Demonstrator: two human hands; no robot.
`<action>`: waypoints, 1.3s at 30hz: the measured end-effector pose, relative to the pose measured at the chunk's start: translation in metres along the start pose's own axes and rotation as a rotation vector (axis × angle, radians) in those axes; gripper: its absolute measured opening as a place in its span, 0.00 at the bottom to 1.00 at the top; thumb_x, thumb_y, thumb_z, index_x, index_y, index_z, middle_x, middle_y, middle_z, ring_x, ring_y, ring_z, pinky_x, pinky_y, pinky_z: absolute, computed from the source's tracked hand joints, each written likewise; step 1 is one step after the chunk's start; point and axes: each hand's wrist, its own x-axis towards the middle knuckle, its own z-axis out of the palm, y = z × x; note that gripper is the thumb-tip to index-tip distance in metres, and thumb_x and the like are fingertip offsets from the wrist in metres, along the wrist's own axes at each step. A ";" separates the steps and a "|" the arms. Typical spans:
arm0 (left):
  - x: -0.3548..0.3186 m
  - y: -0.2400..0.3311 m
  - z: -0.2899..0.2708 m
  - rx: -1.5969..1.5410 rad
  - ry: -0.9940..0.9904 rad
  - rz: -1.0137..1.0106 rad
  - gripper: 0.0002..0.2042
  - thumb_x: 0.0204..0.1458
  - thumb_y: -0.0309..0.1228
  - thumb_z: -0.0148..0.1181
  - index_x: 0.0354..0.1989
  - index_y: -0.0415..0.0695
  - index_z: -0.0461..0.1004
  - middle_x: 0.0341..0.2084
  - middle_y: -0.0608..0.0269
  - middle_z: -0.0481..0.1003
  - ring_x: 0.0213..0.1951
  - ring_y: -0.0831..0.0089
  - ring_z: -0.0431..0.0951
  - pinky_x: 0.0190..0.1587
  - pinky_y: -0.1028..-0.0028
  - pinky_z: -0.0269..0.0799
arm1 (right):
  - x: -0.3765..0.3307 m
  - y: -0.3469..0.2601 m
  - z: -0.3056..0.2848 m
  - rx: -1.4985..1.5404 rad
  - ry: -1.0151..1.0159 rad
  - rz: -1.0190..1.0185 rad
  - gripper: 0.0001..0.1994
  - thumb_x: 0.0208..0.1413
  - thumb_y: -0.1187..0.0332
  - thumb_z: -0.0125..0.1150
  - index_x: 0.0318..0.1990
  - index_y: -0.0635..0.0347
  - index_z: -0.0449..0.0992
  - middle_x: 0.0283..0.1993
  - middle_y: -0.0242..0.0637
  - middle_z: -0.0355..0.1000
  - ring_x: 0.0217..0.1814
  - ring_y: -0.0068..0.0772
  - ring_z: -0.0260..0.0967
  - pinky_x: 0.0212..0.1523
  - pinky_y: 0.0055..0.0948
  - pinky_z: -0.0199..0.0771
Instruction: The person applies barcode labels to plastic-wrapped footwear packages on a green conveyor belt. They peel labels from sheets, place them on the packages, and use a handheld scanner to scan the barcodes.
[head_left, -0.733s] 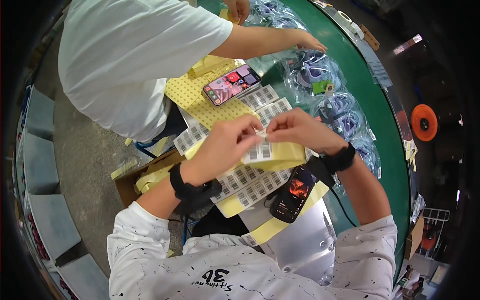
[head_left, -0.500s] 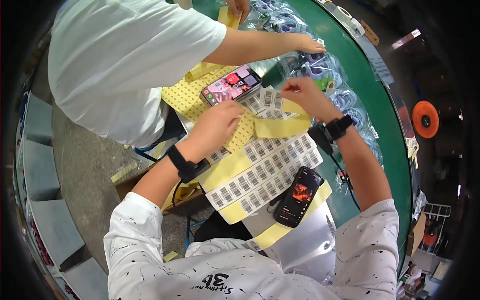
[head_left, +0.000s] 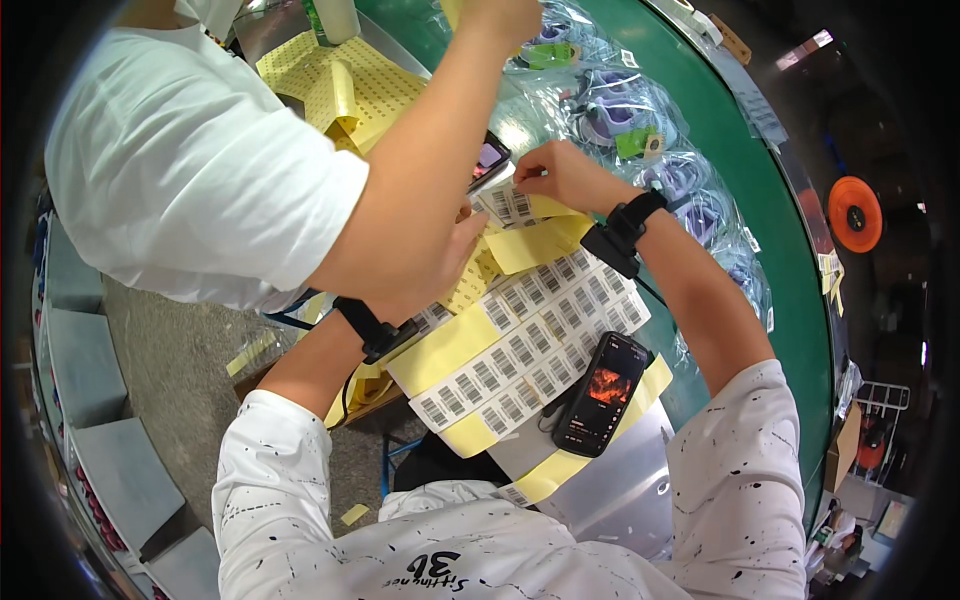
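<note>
My right hand (head_left: 568,178) pinches the upper corner of a white barcode label sheet (head_left: 508,205), from which a yellow backing strip (head_left: 540,245) curls away. My left hand (head_left: 452,262) is at the sheet's left edge, fingertips drawn together on it. A co-worker's bare forearm (head_left: 425,150) crosses above and hides part of my left hand. Beneath both hands, more barcode label sheets (head_left: 510,365) with bare yellow bands lie overlapped. A black phone (head_left: 598,395) with a lit screen rests on their right side.
Bagged lilac shoes (head_left: 620,105) with green tags line the green table (head_left: 735,150). Another phone (head_left: 492,155) is partly hidden behind the co-worker's arm. Patterned yellow paper (head_left: 330,85) lies beyond. Grey bins (head_left: 125,470) stand along the left; an orange disc (head_left: 855,213) is at right.
The co-worker's arm has swung back from the bagged shoes and now crosses over my left hand. My right hand has shifted left and slightly up with the label sheet's corner.
</note>
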 end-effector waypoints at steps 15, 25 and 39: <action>0.012 0.012 -0.010 -0.170 -0.165 0.013 0.21 0.43 0.12 0.48 0.48 0.40 0.69 0.46 0.49 0.66 0.48 0.47 0.70 0.48 0.59 0.68 | 0.017 0.007 0.025 -0.178 0.014 -0.087 0.11 0.43 0.67 0.63 0.33 0.65 0.76 0.32 0.48 0.76 0.34 0.46 0.74 0.36 0.37 0.73; 0.013 0.016 -0.025 -0.108 -0.177 0.004 0.20 0.44 0.18 0.52 0.49 0.38 0.66 0.46 0.50 0.65 0.48 0.49 0.70 0.49 0.60 0.68 | 0.018 -0.011 0.031 -0.170 -0.007 0.064 0.10 0.45 0.70 0.61 0.36 0.61 0.75 0.35 0.46 0.75 0.39 0.45 0.74 0.39 0.38 0.71; -0.016 0.056 -0.068 0.367 -0.539 0.193 0.28 0.44 0.26 0.60 0.58 0.40 0.63 0.46 0.45 0.72 0.48 0.52 0.75 0.48 0.64 0.74 | 0.017 -0.004 0.029 -0.193 0.026 0.101 0.13 0.41 0.70 0.62 0.37 0.57 0.80 0.41 0.41 0.78 0.44 0.46 0.75 0.42 0.39 0.74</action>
